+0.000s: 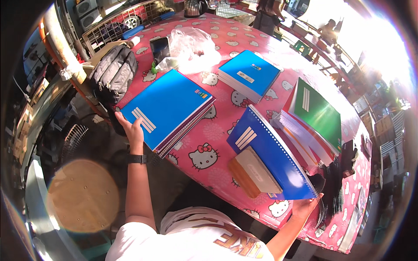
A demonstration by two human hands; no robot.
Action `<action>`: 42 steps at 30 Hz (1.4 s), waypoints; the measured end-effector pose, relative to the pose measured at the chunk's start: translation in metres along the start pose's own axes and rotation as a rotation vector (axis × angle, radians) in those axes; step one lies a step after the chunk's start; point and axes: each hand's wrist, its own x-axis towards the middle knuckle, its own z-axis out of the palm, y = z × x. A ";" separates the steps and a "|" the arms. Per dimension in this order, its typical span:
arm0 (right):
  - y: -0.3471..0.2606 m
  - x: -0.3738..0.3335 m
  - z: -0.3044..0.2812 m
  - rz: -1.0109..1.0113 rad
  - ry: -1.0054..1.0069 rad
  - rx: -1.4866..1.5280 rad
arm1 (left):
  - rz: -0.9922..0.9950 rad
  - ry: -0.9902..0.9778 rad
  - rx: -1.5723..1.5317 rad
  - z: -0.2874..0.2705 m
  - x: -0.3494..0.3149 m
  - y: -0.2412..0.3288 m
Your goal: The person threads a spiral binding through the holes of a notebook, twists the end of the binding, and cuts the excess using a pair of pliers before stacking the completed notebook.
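My left hand (132,132) is at the near-left edge of a stack of bright blue notebooks (167,104). Its thumb lies on the top cover and its fingers run along the side. My right hand (303,208) grips the near lower corner of a dark blue notebook (272,152), tilted up with punched holes along its upper edge. Beneath its near side lies a beige and brown wood-coloured block (252,172). Black spiral coils (333,193) lie beside my right hand. A green-covered notebook (317,111) with fanned pages leans behind the dark blue one.
Another blue notebook stack (250,74) sits farther back on the pink patterned tablecloth (209,156). Beyond my left hand are a grey backpack (114,71), a phone (160,48) and a clear plastic bag (191,45). A round stool (82,195) stands at left. A person (268,15) stands far back.
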 end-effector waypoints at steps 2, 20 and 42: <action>-0.003 -0.003 0.000 -0.016 -0.007 0.003 | -0.010 -0.014 0.009 0.000 -0.005 0.003; -0.080 0.008 0.057 -0.001 -0.469 -0.506 | 1.058 -0.951 -0.265 0.140 -0.206 0.258; -0.087 0.046 0.067 0.048 -0.593 -0.716 | 0.849 -0.906 -0.244 0.134 -0.184 0.254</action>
